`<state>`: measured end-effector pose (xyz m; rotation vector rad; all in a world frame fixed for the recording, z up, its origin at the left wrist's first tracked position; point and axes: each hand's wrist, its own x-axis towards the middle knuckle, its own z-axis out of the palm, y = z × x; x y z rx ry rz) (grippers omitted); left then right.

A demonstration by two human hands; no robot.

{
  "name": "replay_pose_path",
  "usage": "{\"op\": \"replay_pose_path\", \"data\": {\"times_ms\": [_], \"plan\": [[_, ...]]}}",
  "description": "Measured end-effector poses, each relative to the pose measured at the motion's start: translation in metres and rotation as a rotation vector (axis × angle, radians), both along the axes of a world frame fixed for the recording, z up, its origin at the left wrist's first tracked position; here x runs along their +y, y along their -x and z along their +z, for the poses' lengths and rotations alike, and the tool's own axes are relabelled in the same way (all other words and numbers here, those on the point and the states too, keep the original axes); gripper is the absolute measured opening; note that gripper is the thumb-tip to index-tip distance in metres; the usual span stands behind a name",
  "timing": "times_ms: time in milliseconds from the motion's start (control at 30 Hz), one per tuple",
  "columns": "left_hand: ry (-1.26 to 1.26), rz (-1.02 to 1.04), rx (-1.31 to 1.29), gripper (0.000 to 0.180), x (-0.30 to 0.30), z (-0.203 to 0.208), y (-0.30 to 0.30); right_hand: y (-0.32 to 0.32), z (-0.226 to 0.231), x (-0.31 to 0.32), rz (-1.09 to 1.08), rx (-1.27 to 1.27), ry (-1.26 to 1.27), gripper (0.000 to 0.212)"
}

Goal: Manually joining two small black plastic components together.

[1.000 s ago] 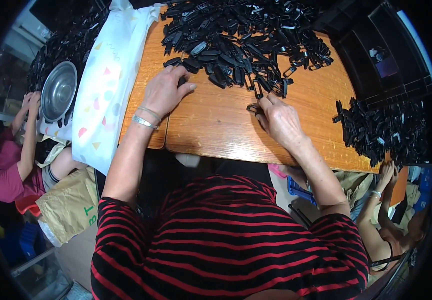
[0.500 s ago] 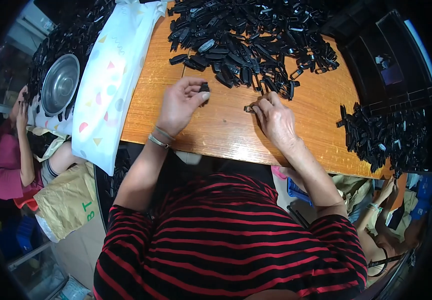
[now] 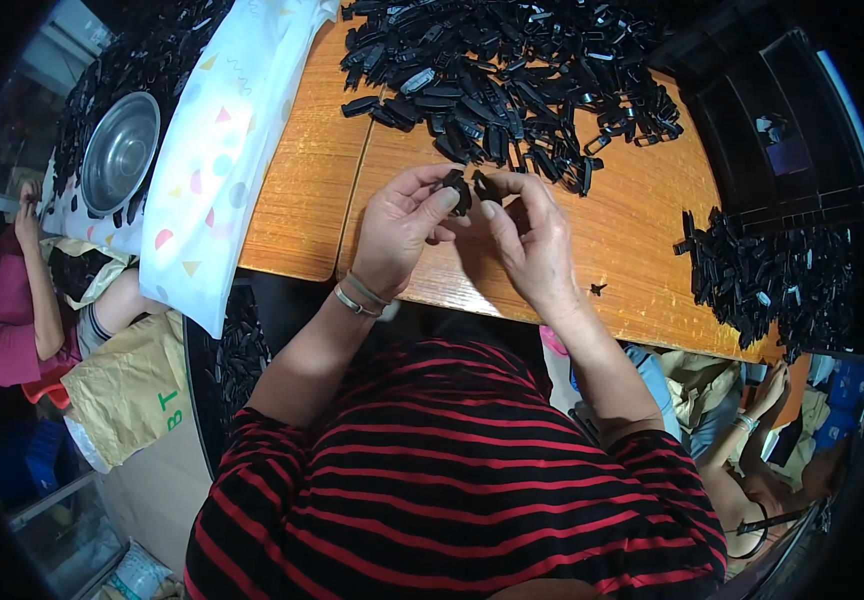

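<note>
My left hand is closed, thumb and fingers pinching a small dark plastic piece above the table. Close beside it, my right hand pinches another small black piece between thumb and forefinger. The two pieces are nearly side by side; I cannot tell whether they touch. Just beyond my fingertips spreads a big heap of black plastic parts, many of them long and narrow, some like open frames. A tiny dark bit lies on the wooden table by my right wrist.
A second pile of black parts sits at the right, below a black bin. Along the left edge lies a white patterned plastic sheet; past it are a metal bowl and a person in a maroon top. Another person's arm shows lower right.
My right hand has lifted off the table with a small black piece and moved up and left. My left hand has shifted right, so both hands now meet near the heap.
</note>
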<state>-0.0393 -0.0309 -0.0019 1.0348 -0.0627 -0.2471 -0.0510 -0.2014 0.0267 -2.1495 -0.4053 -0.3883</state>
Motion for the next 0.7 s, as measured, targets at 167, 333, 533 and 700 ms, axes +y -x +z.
{"op": "replay_pose_path", "data": {"times_ms": [167, 333, 533, 700], "plan": [[0.009, -0.013, -0.065, 0.029, 0.001, -0.005, -0.003, -0.001, -0.001, 0.011, 0.011, 0.015, -0.089, 0.022], [0.025, 0.022, -0.090, 0.031, 0.001, -0.010, -0.001, 0.002, -0.006, 0.013, 0.026, 0.043, -0.093, 0.021], [-0.089, 0.025, -0.150, 0.033, -0.001, -0.007, 0.006, 0.006, -0.010, 0.019, -0.001, -0.057, -0.021, 0.021], [-0.377, 0.134, -0.292, 0.021, -0.009, -0.011, 0.010, 0.012, -0.016, 0.026, -0.091, -0.112, 0.042, 0.032]]}}
